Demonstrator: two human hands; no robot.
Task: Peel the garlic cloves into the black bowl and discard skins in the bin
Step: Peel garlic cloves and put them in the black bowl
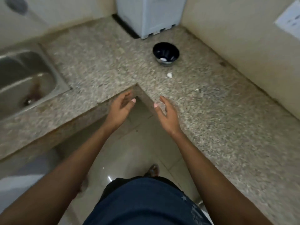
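The black bowl (165, 53) stands on the speckled stone counter (211, 111) near the back corner, with a few pale pieces inside it. A small white garlic piece (169, 75) lies on the counter just in front of the bowl. My left hand (121, 108) hovers over the counter's inner corner, fingers relaxed and holding nothing. My right hand (165, 113) hovers at the counter's edge, fingers loosely spread and holding nothing. Both hands are well short of the bowl. No bin is in view.
A steel sink (24, 82) is set into the counter at the left. A white ribbed appliance (149, 15) stands against the back wall behind the bowl. A tiny white scrap (196, 90) lies on the counter. A paper (290, 20) hangs on the right wall. Tiled floor lies below.
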